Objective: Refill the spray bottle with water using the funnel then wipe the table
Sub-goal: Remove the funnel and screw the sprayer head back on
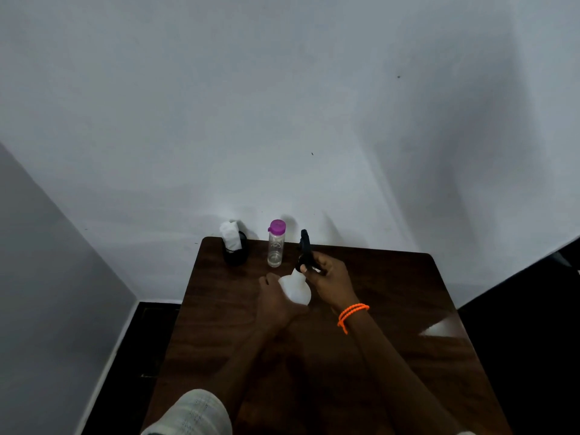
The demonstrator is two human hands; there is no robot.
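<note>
A white spray bottle (296, 288) stands on the dark wooden table (392, 296), near the far middle. My left hand (273, 301) wraps around its body from the left. My right hand (329, 279), with orange bands at the wrist, grips the black spray head (305, 249) at the bottle's neck. A clear water bottle (276, 246) with a purple cap stands just behind, with a little water at its bottom. A black mesh cup (235, 252) holding a white cloth (230, 235) sits at the far left corner. No funnel is visible.
The table butts against a white wall (282, 105). A dark floor drops off along the table's left and right sides. A bright glare patch (439, 329) lies on the right of the tabletop. My pale sleeve (191, 414) shows at the bottom left.
</note>
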